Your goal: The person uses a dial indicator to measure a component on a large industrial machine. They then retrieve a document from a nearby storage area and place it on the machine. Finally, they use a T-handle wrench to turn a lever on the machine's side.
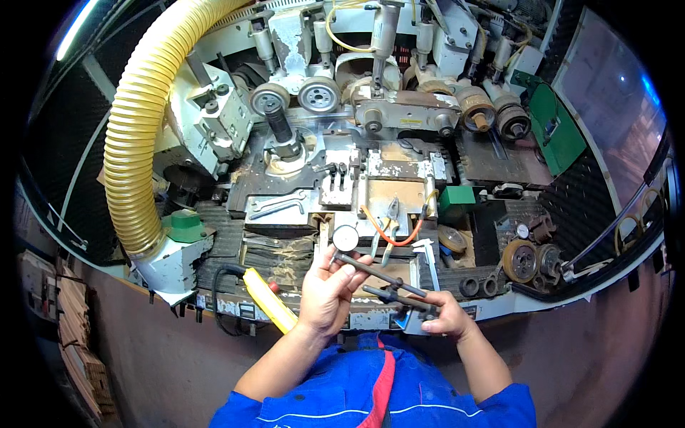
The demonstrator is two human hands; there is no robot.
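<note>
A dial gauge with a round white face (346, 238) sits at one end of a jointed dark rod stand (382, 275), held over the machine's front edge. My left hand (330, 289) has its fingers closed round the rod just below the gauge. At the stand's other end my right hand (451, 316) grips the clamp and base part, much of it hidden by fingers. Just beyond lie pliers (391, 214) and an orange hose (399, 242). A caliper (429, 262) lies to the right of them.
On the left, a yellow ribbed duct (132, 153) drops to the machine. Spanners (278, 205) lie on the bed, and a yellow bar-shaped part (270, 299) juts out at the front edge. Wheels (319, 95) and spindles stand at the back; loose rollers (519, 260) sit at right.
</note>
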